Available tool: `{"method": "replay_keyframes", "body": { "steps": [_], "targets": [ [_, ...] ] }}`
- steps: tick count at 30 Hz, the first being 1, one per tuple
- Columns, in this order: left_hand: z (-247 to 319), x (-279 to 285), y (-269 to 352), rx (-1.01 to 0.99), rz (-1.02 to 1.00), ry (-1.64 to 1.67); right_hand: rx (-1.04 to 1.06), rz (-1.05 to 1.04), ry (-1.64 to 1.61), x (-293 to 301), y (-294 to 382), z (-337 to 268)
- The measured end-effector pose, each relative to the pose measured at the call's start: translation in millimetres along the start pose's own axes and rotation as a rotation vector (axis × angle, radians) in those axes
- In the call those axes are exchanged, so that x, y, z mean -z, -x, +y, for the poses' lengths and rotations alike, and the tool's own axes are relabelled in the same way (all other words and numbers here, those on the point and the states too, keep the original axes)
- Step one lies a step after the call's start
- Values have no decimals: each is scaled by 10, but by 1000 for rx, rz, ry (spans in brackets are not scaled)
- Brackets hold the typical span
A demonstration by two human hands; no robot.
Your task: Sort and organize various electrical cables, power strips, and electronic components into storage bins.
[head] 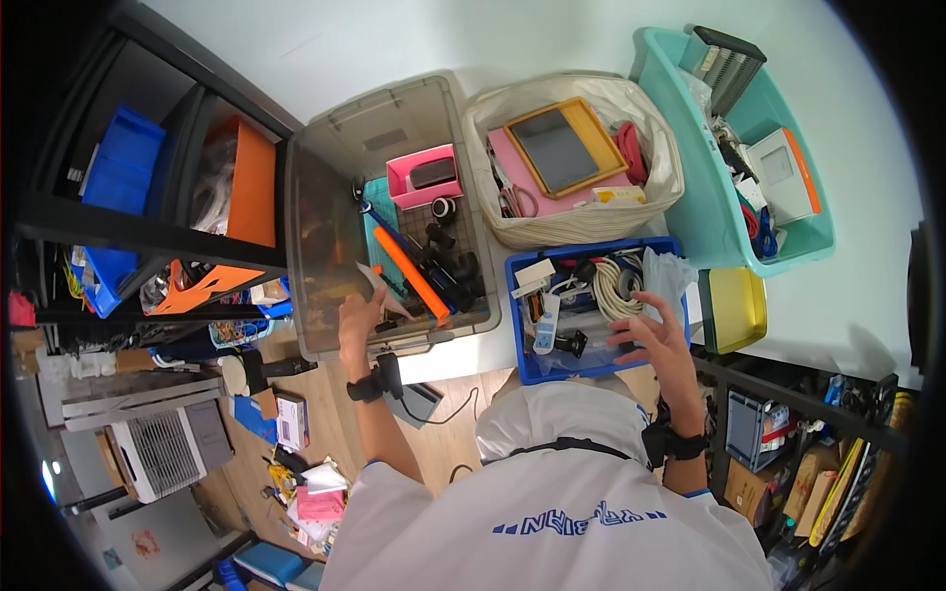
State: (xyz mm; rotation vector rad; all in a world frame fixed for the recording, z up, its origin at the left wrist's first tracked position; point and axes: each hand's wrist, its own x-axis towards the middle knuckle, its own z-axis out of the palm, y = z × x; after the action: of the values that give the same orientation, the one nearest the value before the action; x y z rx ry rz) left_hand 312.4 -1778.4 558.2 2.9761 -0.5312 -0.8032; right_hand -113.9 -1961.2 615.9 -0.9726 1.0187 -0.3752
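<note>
My left hand [361,318] reaches over the near rim of a translucent grey storage bin [318,162], its fingers touching a thin pale item [384,289]; whether they grip it is unclear. An orange tube [411,273], dark tools and a pink box [425,176] with a dark case lie in that bin. With fingers spread and nothing held, my right hand [654,332] hovers over a blue crate [521,369]. Inside the crate are a coiled cream cable [615,288], a blue-and-white power strip [546,323], small white boxes and clear plastic bags.
Behind the crate stands a cream fabric basket [576,233] holding a framed tray [565,148] and scissors [517,199]. A mint-green tub [687,199] and a yellow-lined tin [739,310] are at right. Black shelving [148,229] flanks the left; loose items lie on the floor.
</note>
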Motion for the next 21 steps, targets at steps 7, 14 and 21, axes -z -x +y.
{"method": "replay_keyframes", "body": {
  "steps": [7,14,21],
  "targets": [
    [-210,-104,94,5,20,-20,-12,-20,-18,35,-15,54],
    [-240,-50,298,-108,92,66,-31,-4,12,201,9,62],
    [121,-87,723,-342,245,84,-48,34,39,470,48,27]
  ]
}}
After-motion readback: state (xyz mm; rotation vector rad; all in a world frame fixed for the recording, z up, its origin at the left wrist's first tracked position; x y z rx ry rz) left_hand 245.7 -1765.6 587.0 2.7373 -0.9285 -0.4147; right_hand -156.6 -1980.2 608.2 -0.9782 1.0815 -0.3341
